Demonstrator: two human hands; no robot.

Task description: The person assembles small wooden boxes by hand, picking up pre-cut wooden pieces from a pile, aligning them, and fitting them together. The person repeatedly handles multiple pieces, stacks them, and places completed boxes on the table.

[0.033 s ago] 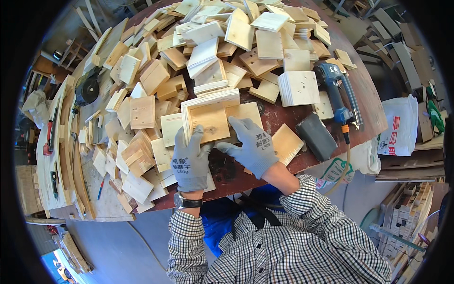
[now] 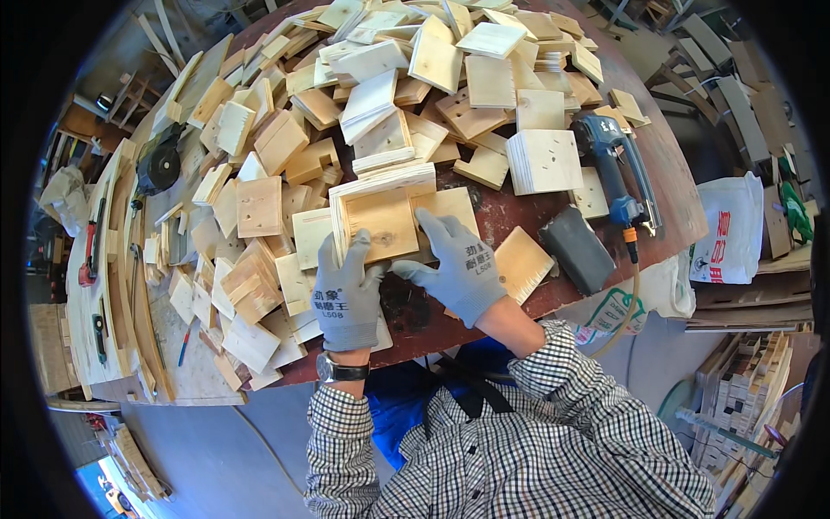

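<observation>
In grey work gloves, both my hands hold a small plywood box piece [image 2: 380, 221] near the front of the table. It has raised sides at its far and left edges and a flat yellowish board inside. My left hand [image 2: 341, 298] grips its near left part, with thumb and fingers closed. My right hand [image 2: 460, 270] pinches its right side, the forefinger over the board and the thumb at the near edge. Behind the right fingers lies a flat board [image 2: 451, 208]. To the right lie a loose square board [image 2: 521, 264] and a dark grey block [image 2: 577, 249].
A large heap of wooden boards [image 2: 380, 104] covers the dark red tabletop [image 2: 432, 324] beyond and left of my hands. At the right is a blue air nail gun [image 2: 616, 173] with its hose. A black tape measure [image 2: 160, 158] and red-handled tool [image 2: 89, 251] lie left.
</observation>
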